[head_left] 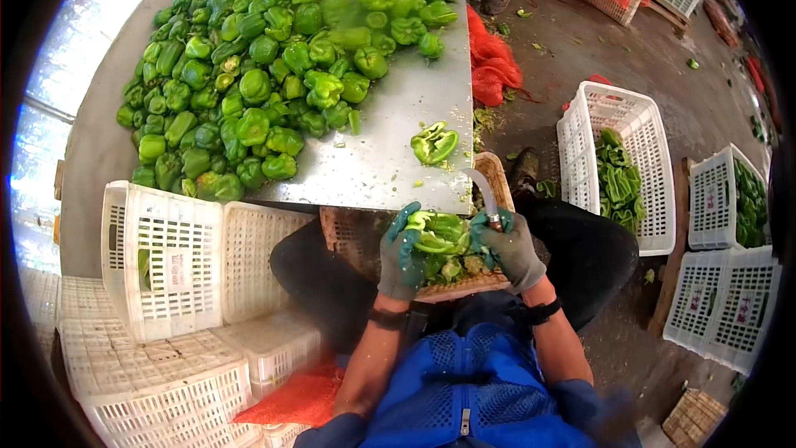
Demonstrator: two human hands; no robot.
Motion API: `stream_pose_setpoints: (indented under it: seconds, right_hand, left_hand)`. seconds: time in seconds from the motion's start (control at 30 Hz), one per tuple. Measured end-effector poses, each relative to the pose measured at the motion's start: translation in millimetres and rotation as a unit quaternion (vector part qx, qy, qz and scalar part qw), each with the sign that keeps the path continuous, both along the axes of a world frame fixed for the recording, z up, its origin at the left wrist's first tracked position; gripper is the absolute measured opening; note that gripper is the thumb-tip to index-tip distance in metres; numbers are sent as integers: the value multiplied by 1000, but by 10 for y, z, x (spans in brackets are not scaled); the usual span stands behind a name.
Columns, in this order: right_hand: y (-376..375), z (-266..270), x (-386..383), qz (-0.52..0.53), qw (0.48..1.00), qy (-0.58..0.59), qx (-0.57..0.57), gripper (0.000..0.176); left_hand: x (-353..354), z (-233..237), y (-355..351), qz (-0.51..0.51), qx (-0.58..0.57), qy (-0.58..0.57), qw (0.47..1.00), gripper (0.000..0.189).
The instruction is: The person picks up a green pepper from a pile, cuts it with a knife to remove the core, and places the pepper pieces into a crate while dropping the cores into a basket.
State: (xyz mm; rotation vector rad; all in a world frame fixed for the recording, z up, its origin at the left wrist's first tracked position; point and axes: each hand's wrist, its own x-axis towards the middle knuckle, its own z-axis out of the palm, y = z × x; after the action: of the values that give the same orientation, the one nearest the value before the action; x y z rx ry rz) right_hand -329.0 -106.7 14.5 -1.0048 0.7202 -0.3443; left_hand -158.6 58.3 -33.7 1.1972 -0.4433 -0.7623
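Observation:
Both of my hands wear grey and green work gloves and are close together over a crate in my lap. My left hand (401,254) grips a cut green bell pepper (442,233) with its pale inside showing. In my right hand (512,250) is a small curved knife (484,188), its blade pointing up and away from me. The fingers of that hand come right up to the pepper's right side. Below them, the brown crate (495,176) contains pepper scraps and cores. An opened pepper half (434,144) lies near the metal table's corner.
A large heap of whole green peppers (274,58) covers much of the metal table (398,174). At right, a white crate (657,191) holds cut peppers, with more crates (713,303) beyond it. White crates (166,265) stand at my left. Red netting (491,62) hangs by the table edge.

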Motion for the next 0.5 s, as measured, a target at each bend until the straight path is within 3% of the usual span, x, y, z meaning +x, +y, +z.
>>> stream_pose_setpoints:
  seconds: [0.03, 0.07, 0.13, 0.17, 0.2, 0.23, 0.27, 0.3, 0.33, 0.37, 0.4, 0.43, 0.47, 0.5]
  right_hand:
    - [-35, -355, -38, -8, 993, 9, -115, 22]
    - [-21, -367, -45, -9, 993, 9, -115, 22]
    - [6, -395, -78, -16, 928, 71, -366, 21]
    - [62, -161, -65, -8, 917, 78, -392, 26]
    - [113, -125, -27, -8, 917, 79, -392, 26]
    - [153, -103, 11, -9, 885, 2, -466, 31]
    - [194, -65, 61, -10, 842, -77, -534, 37]
    - [227, 132, 107, 20, 816, -69, -574, 43]
    - [247, 47, 131, 23, 816, -69, -573, 43]
    - [277, -117, 169, 61, 823, -35, -564, 42]
    - [293, -179, 210, 97, 828, -1, -552, 40]
    - [262, -228, 268, 117, 885, -8, -450, 36]
    - [242, -157, 326, 119, 885, -11, -451, 36]
    - [229, -10, 350, 99, 961, -23, -258, 34]
  left_hand:
    - [3, -12, -6, 16, 37, -236, 971, 47]
    - [5, -28, -6, 15, 37, -235, 971, 47]
    - [-15, -76, -8, 20, 19, -113, 993, 48]
    - [-34, -81, -9, 19, 19, -111, 994, 48]
    - [-48, -74, -12, 23, 2, -10, 1000, 49]
    - [-52, -65, -24, 27, -16, 90, 995, 51]
    - [-52, -106, -29, 28, -17, 90, 995, 51]
    - [-57, -153, -36, 41, 13, 17, 999, 48]
    - [-64, -200, -20, 54, 43, -56, 996, 46]
    - [-74, -178, -12, 55, 43, -54, 996, 46]
    - [-83, -111, -17, 63, 45, -6, 997, 46]
    - [-82, -41, -25, 72, 46, 42, 995, 45]
    - [-48, 39, 2, 75, 45, 42, 995, 45]
    - [0, 118, 56, 75, 22, 57, 995, 47]
